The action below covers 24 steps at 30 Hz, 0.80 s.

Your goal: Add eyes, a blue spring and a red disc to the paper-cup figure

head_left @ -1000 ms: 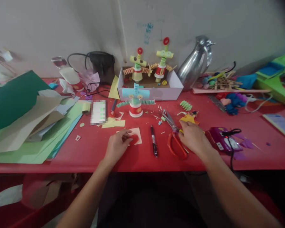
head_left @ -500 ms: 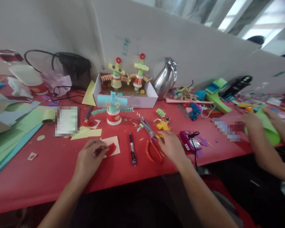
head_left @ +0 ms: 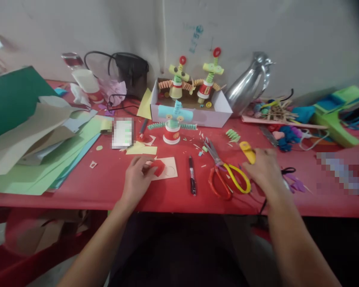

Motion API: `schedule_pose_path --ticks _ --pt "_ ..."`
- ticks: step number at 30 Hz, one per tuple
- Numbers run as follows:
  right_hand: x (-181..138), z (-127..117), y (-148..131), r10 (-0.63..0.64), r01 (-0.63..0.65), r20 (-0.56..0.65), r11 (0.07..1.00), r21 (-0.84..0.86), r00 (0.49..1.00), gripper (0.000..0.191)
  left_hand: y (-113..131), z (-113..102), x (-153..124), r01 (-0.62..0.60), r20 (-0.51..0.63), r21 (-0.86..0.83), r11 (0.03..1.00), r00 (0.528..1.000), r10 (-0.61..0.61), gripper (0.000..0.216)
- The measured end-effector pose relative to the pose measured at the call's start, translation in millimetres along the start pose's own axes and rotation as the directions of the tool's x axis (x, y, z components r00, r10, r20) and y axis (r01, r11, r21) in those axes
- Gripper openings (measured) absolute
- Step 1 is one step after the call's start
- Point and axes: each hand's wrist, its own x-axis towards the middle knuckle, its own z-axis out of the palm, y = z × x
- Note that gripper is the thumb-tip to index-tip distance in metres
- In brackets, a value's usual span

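My left hand pinches a small red piece at its left edge. The piece lies over a cream card that has a round outline drawn on it. Right of the card is a black pen. My right hand is blurred, its fingers curled low over the table beside a yellow object whose kind I cannot make out. Whether it grips anything is hidden. Just left of that hand lie partly opened scissors with one red and one yellow handle.
Behind the hands stands a blue-headed paper-cup figure, and two more are in a white box. A steel jug leans by the wall. Coloured paper sheets cover the left side. A green tape dispenser is at right.
The view has swung left, so things appear further right. My right hand has moved right, off the scissors, now covering the purple box. My left hand stays at the red piece.
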Motion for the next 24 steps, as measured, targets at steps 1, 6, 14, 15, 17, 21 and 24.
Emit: schedule_pose_path --ticks 1,6,14,15,17,21,24 --pt "-5.5 -8.4 -1.7 0.021 -0.021 -0.022 1.0 0.017 1.0 0.037 -0.1 -0.7 -0.2 -0.019 0.001 0.017 1.0 1.0 0.019 0.016" --pt "-37.4 -42.9 -40.5 -0.034 -0.073 0.188 0.842 0.534 0.982 0.036 -1.1 2.9 -1.2 -0.083 0.052 0.121 0.989 0.996 0.077 0.018" --pt "-57.7 -28.4 -112.0 -0.481 -0.026 0.435 0.648 0.762 0.761 0.041 -1.6 -1.9 -21.1 -0.3 0.074 0.379 0.875 0.953 0.294 0.024" --pt "-56.9 -26.0 -114.9 -0.482 0.007 0.426 0.668 0.744 0.765 0.041 -2.4 -1.7 -23.5 -0.302 0.091 0.386 0.872 0.953 0.29 0.025" --pt "-55.3 -22.7 -118.6 -0.485 0.062 0.412 0.701 0.71 0.771 0.04 -3.8 -0.1 -26.7 -0.304 0.11 0.392 0.869 0.953 0.284 0.028" --pt "-54.7 -21.3 -122.2 -0.508 0.134 0.414 0.738 0.661 0.755 0.04 -3.5 3.2 -28.9 -0.296 0.115 0.413 0.861 0.955 0.273 0.033" --pt "-53.9 -22.3 -124.0 -0.523 0.168 0.41 0.746 0.645 0.748 0.042 -1.6 3.1 -29.2 -0.273 0.118 0.409 0.871 0.962 0.246 0.032"
